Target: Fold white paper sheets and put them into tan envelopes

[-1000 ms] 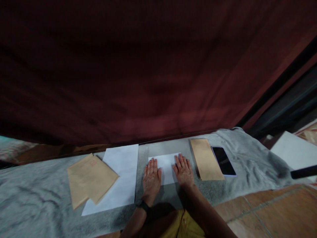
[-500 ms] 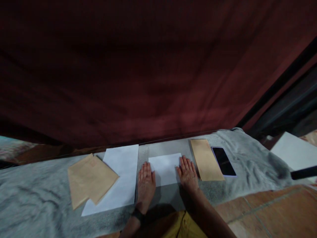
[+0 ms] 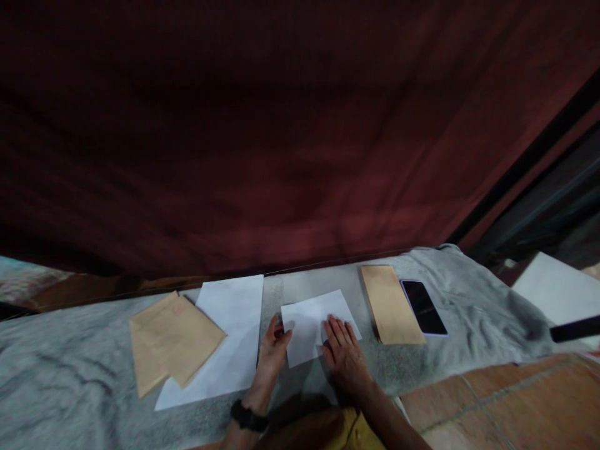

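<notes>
A small white sheet of paper [image 3: 312, 319], perhaps folded, lies slightly turned on the grey cloth in front of me. My left hand [image 3: 273, 350] is at its left edge, thumb on top and fingers curled beside or under the edge, closed on it. Flat on the paper's lower right part rests my right hand [image 3: 344, 353], fingers stretched out and close together. Left of my left hand is a stack of larger white paper [image 3: 234, 337], partly covered by brown envelopes [image 3: 171, 340]. Another brown envelope or stack of them [image 3: 391, 306] lies right of my right hand.
A phone [image 3: 424, 307] with a purple edge lies beside the right-hand envelope. Grey cloth [image 3: 487, 312] covers the narrow surface, wrinkled at both ends. A dark red curtain [image 3: 300, 156] hangs behind it. Tiled floor [image 3: 520, 400] and a white panel [image 3: 557, 287] show at right.
The small paper has turned and its near edge has come toward me. My left hand has gone from lying flat to gripping the left edge; my right hand has slid left onto the paper.
</notes>
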{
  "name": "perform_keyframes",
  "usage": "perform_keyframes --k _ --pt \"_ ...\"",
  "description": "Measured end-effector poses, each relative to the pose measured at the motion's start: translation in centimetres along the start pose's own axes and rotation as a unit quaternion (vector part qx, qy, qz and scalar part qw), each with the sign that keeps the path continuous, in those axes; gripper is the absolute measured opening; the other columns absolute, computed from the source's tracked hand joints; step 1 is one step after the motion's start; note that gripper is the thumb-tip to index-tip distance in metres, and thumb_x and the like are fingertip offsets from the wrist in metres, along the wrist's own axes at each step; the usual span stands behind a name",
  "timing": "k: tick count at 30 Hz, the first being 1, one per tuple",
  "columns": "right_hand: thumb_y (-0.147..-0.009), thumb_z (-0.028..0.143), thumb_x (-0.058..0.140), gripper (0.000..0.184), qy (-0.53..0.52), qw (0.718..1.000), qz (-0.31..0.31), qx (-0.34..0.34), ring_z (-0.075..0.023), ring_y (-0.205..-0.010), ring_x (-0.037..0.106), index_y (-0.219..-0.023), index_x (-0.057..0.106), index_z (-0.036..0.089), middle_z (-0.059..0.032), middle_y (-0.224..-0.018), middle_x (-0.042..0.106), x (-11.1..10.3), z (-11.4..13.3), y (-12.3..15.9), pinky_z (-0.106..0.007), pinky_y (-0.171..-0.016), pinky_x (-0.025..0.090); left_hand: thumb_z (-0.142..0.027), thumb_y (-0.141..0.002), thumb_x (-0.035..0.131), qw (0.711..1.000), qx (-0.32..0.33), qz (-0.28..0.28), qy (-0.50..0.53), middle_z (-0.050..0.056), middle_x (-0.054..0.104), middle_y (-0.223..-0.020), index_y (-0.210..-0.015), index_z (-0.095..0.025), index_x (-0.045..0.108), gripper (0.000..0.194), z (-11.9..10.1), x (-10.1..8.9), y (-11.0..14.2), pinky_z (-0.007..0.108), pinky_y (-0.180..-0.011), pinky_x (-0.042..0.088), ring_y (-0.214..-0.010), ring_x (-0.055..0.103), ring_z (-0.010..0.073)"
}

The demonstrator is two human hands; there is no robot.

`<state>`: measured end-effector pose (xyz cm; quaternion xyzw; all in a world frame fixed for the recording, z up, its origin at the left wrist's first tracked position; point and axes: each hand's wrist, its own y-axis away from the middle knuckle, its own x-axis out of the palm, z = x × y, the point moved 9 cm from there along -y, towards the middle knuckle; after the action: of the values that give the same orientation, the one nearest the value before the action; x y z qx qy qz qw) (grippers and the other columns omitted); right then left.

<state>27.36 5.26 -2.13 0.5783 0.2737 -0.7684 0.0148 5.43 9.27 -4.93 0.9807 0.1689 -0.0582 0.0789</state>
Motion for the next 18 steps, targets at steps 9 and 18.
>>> perform_keyframes --k 9,18 --pt "-0.092 0.021 0.050 0.070 -0.091 0.994 0.038 -0.038 -0.0284 -0.146 0.041 -0.159 0.031 0.011 -0.0156 -0.157 0.045 -1.4 1.5 0.0 -0.052 -0.121 0.034 -0.044 -0.059 0.081 0.984 -0.140 0.042 0.098 0.007 0.077 -0.086 -0.097 -0.016 0.071 0.048 -0.9 1.2 2.0 0.033 -0.060 0.053 -0.073 0.072 0.0241" --pt "-0.103 0.041 0.034 0.049 -0.448 0.855 -0.053 0.255 -0.0258 -0.108 0.071 -0.132 0.066 0.017 -0.0113 -0.120 0.074 -3.3 -3.2 -3.0 -0.038 -0.093 0.059 -0.055 -0.085 0.061 0.970 -0.136 0.059 0.191 0.014 0.065 -0.138 -0.123 -0.022 0.065 0.050 -3.6 2.4 2.1 0.044 -0.088 0.058 -0.125 0.064 0.0306"
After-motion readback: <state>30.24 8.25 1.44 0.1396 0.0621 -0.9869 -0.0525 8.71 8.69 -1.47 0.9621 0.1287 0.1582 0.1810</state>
